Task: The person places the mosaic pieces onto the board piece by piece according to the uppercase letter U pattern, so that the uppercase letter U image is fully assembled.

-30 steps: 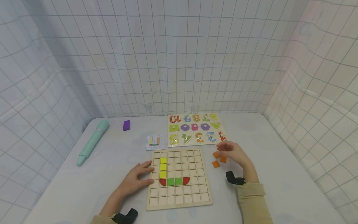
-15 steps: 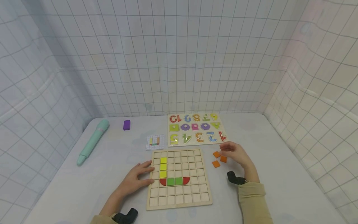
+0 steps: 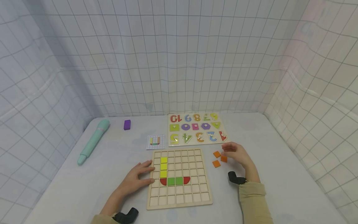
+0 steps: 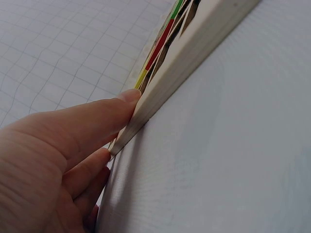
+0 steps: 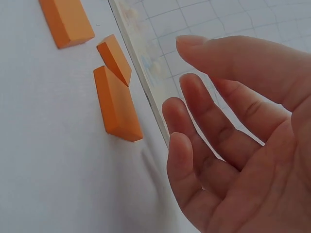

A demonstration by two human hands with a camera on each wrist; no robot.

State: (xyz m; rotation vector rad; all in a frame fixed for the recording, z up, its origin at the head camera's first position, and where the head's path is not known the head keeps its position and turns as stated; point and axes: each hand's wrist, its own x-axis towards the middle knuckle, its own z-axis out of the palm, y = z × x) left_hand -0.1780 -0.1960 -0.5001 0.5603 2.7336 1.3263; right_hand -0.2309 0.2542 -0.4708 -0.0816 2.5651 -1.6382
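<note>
My left hand (image 3: 133, 180) lies against the left edge of a wooden grid board (image 3: 183, 198). In the left wrist view, its thumb (image 4: 127, 97) touches the board's rim. The board holds a column of 3 yellow square tiles (image 3: 163, 166). Below them runs a row of two green squares (image 3: 175, 181) between two red quarter-round tiles (image 3: 186, 180). To the right of the board lie 3 loose orange square tiles (image 3: 216, 163). Just beside them hovers my right hand (image 3: 238, 156), its fingers loosely bent; the right wrist view shows nothing in its grasp.
Behind the board lies a small pattern card (image 3: 155, 142) showing a coloured figure. A number-and-shape puzzle (image 3: 179, 143) sits to its right. Farther left are a purple block (image 3: 127, 124) and a mint-green stick-like object (image 3: 94, 141). Grid-patterned cloth walls (image 3: 179, 62) enclose the table.
My right hand has shifted slightly right, away from the orange tiles, so they show more fully. My left hand has stayed on the board's edge.
</note>
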